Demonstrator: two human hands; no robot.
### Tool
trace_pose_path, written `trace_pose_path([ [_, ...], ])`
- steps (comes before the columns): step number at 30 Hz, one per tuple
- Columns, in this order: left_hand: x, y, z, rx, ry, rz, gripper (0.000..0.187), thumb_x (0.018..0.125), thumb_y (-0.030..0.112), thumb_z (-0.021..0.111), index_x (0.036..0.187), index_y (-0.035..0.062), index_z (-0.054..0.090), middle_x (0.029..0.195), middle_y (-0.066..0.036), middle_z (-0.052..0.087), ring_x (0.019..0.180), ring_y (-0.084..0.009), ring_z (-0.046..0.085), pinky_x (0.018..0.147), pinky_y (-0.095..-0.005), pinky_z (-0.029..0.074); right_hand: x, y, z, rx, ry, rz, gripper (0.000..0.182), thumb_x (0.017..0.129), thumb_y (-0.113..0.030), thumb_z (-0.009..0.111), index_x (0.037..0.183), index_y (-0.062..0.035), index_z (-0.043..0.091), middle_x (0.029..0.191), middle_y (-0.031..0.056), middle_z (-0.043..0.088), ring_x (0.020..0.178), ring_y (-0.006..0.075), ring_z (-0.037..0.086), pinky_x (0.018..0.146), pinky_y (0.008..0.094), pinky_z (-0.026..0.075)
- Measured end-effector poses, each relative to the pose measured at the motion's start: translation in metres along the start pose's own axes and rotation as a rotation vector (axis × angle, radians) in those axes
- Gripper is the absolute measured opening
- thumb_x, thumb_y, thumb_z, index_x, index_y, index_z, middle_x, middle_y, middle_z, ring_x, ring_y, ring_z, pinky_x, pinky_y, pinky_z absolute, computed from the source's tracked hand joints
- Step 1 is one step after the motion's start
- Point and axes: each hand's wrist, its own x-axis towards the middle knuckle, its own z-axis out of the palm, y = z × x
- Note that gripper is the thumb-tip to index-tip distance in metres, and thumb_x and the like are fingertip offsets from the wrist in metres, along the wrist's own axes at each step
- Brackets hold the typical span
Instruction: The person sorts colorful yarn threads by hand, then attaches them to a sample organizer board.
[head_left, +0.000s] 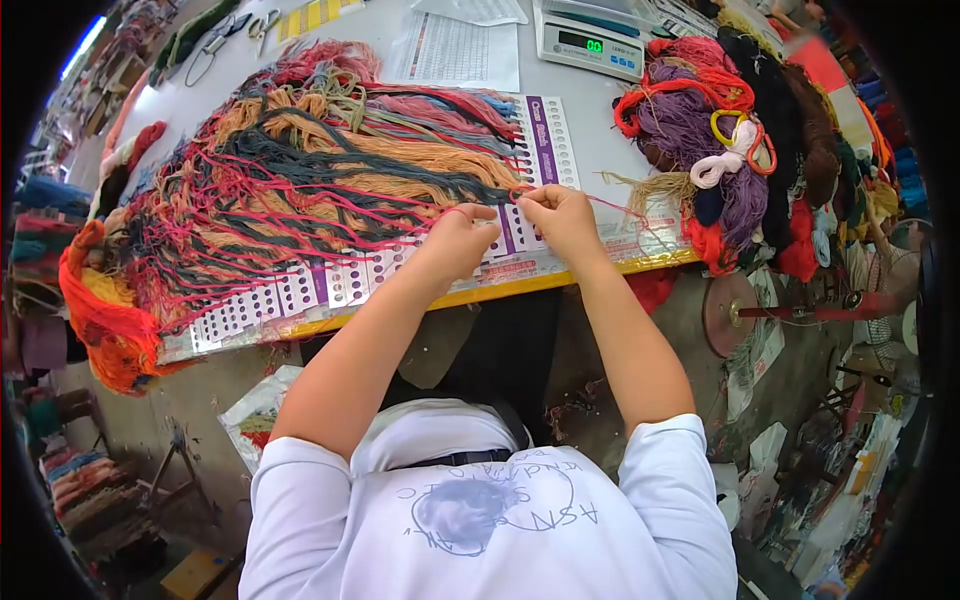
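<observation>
- Right hand (560, 222): thumb and finger pinched on red thread (618, 207), over the punched cards (545, 140)
- Left hand (460, 242): fingers curled, just beside; cannot tell whether gripping
- Thread trails rightward above surface (592, 115)
- Multicoloured strands (330, 150) spread to the left

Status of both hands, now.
Left hand: fingers curled; whether it holds anything cannot be told.
Right hand: closed in a pinch, apparently holding red thread.
</observation>
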Motion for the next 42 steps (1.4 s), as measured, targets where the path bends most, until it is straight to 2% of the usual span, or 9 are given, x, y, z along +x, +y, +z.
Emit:
trace_pose_path([
  [2,0.017,0.0,0.002,-0.013,-0.006,-0.017,0.032,0.087,0.012,0.052,0.117,0.0004,0.05,0.058,0.007,0.036,0.042,-0.0031,0.027,0.037,-0.0221,0.019,0.003,0.006,-0.001,-0.158,0.017,-0.037,0.012,0.08,-0.011,0.067,0.084,-0.0001,0.065,0.065,-0.001,0.06,0.051,0.0038,0.049,0.045,0.0188,0.038],
  [5,0.033,0.003,0.006,-0.084,-0.04,-0.076,0.01,0.084,0.012,0.051,0.082,0.0023,0.051,0.059,0.0,0.045,0.043,-0.0101,0.038,0.037,-0.027,0.028,0.004,0.011,-0.004,-0.103,0.034,-0.043,0.013,0.076,-0.011,0.067,0.082,0.0003,0.066,0.063,0.002,0.063,0.053,0.0051,0.054,0.049,0.0219,0.043],
  [13,0.039,0.021,0.021,0.249,0.096,-0.068,0.011,0.082,0.014,0.054,0.089,0.0045,0.055,0.056,-0.002,0.045,0.04,-0.0108,0.038,0.035,-0.0298,0.025,0.003,0.019,-0.007,-0.062,0.043,-0.077,0.01,0.075,-0.007,0.065,0.082,0.0002,0.066,0.063,0.0016,0.062,0.053,0.0057,0.054,0.05,0.0217,0.043],
  [15,0.045,0.016,0.017,0.166,0.071,-0.09,0.009,0.082,0.012,0.055,0.087,0.0048,0.055,0.056,0.0,0.044,0.04,-0.0092,0.036,0.035,-0.0282,0.024,0.002,0.023,-0.007,-0.191,0.047,-0.377,0.012,0.075,-0.007,0.065,0.084,0.0013,0.066,0.066,0.0025,0.063,0.056,0.007,0.056,0.053,0.0212,0.044],
  [23,0.038,0.006,0.004,0.251,0.218,0.158,0.005,0.081,0.01,0.059,0.083,0.0054,0.057,0.057,0.002,0.044,0.043,-0.0063,0.036,0.038,-0.0244,0.028,-0.011,0.007,-0.006,-0.11,0.011,-0.141,0.017,0.072,-0.003,0.065,0.089,-0.0019,0.067,0.074,0.0067,0.061,0.063,0.0135,0.059,0.062,0.0265,0.048],
  [30,0.006,0.024,-0.065,-0.838,0.087,0.353,0.009,0.085,0.012,0.048,0.078,0.0072,0.05,0.077,-0.005,0.055,0.074,-0.0182,0.057,0.071,-0.036,0.05,-0.015,-0.003,-0.003,-0.753,0.038,-0.467,0.014,0.076,-0.005,0.062,0.089,-0.0043,0.066,0.088,0.0118,0.058,0.074,0.0282,0.062,0.069,0.0379,0.051],
  [34,0.001,0.023,-0.065,-0.996,-0.207,0.294,0.009,0.09,0.011,0.049,0.089,0.0045,0.056,0.08,-0.006,0.058,0.075,-0.0167,0.059,0.072,-0.0333,0.053,-0.02,-0.014,0.002,-0.913,0.047,-0.382,0.011,0.078,-0.009,0.061,0.087,-0.0037,0.064,0.088,0.0122,0.057,0.077,0.028,0.06,0.071,0.0379,0.05],
  [38,0.016,0.017,-0.041,-0.744,-0.26,0.307,0.02,0.086,0.0,0.052,0.105,0.0042,0.049,0.11,-0.017,0.061,0.06,-0.0138,0.061,0.06,-0.0267,0.054,-0.014,-0.012,0.0,-0.94,0.102,-0.615,0.007,0.078,-0.01,0.059,0.08,-0.0027,0.058,0.086,0.0122,0.057,0.08,0.0289,0.059,0.07,0.0392,0.049],
  [42,0.031,0.012,0.001,-0.129,-0.137,0.29,0.017,0.084,-0.003,0.052,0.097,0.0043,0.044,0.095,-0.012,0.062,0.06,-0.013,0.061,0.052,-0.0246,0.05,-0.014,-0.028,-0.009,-0.642,0.032,-0.441,0.01,0.078,-0.009,0.058,0.084,-0.0025,0.053,0.084,0.0126,0.059,0.081,0.0309,0.059,0.071,0.0406,0.047],
])
